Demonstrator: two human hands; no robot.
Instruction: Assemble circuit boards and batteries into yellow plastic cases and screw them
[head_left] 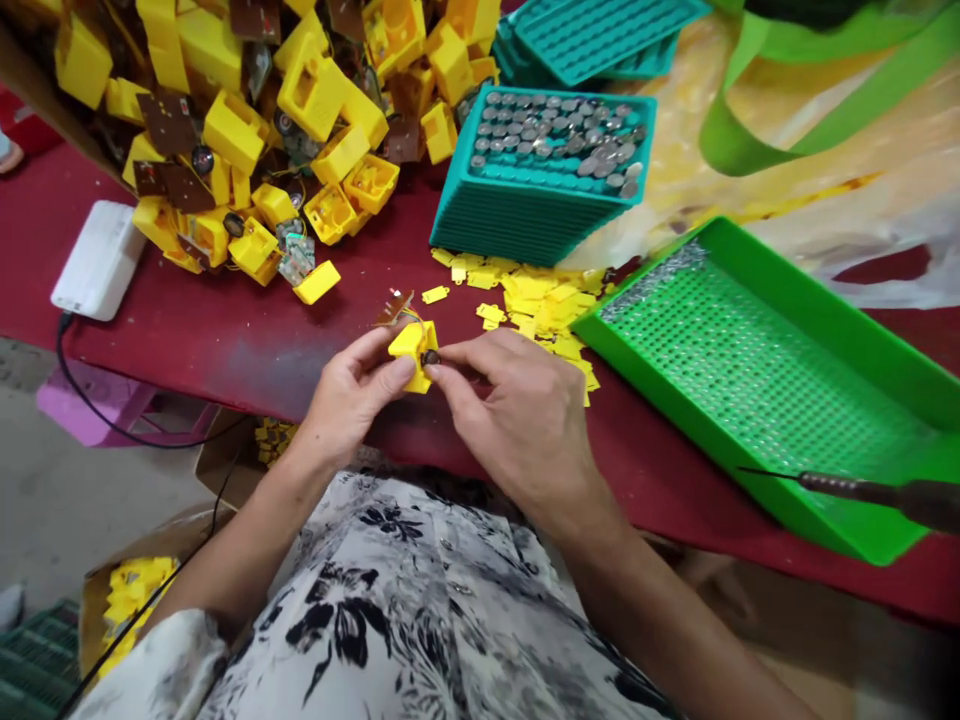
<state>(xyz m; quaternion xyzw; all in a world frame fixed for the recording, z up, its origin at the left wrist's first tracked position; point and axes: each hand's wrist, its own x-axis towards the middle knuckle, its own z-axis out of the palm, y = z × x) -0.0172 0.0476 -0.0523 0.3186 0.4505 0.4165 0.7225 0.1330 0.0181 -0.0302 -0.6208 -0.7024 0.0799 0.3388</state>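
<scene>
My left hand [360, 385] grips a small yellow plastic housing [409, 342] between thumb and fingers, just above the table's front edge. Wires and a brown circuit board [394, 308] stick out from the housing's far side. My right hand [517, 400] pinches a small dark round part [430, 357] with thumb and forefinger, right at the housing's side. Whether that part sits inside the housing or only touches it, I cannot tell. Small flat yellow covers [544, 300] lie loose beyond my right hand.
Yellow housings with boards [315, 100] are heaped at the back left. Stacked teal trays [525, 215] hold button cells [562, 130]. A green perforated tray [750, 370] with small metal pieces stands right, a screwdriver [847, 487] above its near edge. A white box [99, 260] with a cable lies left.
</scene>
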